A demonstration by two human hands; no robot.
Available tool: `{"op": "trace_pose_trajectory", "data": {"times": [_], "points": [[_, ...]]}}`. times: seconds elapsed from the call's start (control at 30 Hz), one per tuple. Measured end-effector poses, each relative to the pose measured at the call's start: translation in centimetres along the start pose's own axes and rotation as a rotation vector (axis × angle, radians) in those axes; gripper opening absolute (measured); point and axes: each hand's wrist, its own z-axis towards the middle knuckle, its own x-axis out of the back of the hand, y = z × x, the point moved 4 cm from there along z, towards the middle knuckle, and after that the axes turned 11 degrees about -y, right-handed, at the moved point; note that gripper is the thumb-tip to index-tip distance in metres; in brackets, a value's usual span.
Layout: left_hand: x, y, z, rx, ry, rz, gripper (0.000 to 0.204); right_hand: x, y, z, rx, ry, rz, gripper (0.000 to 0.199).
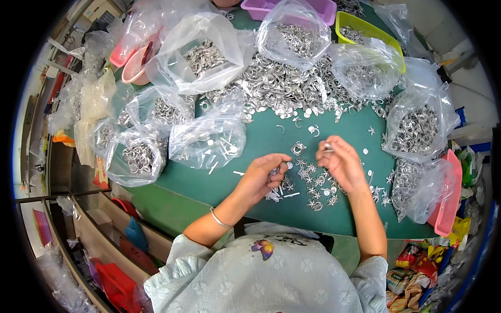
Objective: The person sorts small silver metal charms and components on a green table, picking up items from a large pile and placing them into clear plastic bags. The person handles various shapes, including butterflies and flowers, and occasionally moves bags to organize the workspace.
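My left hand point(267, 175) is curled closed over the green tabletop, with bits of silvery metal showing between its fingers. Over to the right, my right hand point(339, 160) pinches a small silvery metal piece point(327, 148) between thumb and fingertips; its exact shape is too small to make out. Between and below the hands lie several loose flower-shaped metal pieces point(313, 182). A squarish openwork metal piece point(298, 148) rests on the table just beyond them. Short white strips point(291, 195) lie beside my left hand.
A large heap of silvery metal parts point(292, 83) covers the far table point(261, 136). Around it stand open clear plastic bags of parts point(203, 57), point(417, 128), a purple basin point(326, 11) and a yellow-green basin point(368, 25). A pink tray point(450, 195) sits at the right edge; shelving point(112, 229) is at left.
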Motion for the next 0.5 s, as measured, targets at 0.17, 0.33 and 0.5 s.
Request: {"op": "trace_pose_trajectory", "data": {"times": [0.17, 0.33, 0.5], "points": [[0.1, -0.4, 0.2, 0.035, 0.182, -0.242, 0.026, 3.9, -1.5, 0.9, -0.206, 0.162, -0.711, 0.013], [0.8, -1.0, 0.6, 0.006, 0.053, -0.195, 0.019, 0.5, -0.9, 3.5, 0.224, 0.238, -1.73, 0.018], [1.6, 0.0, 0.0, -0.083, -0.004, -0.059, 0.022, -0.2, -0.8, 1.1, 0.079, 0.047, -1.575, 0.013]]}}
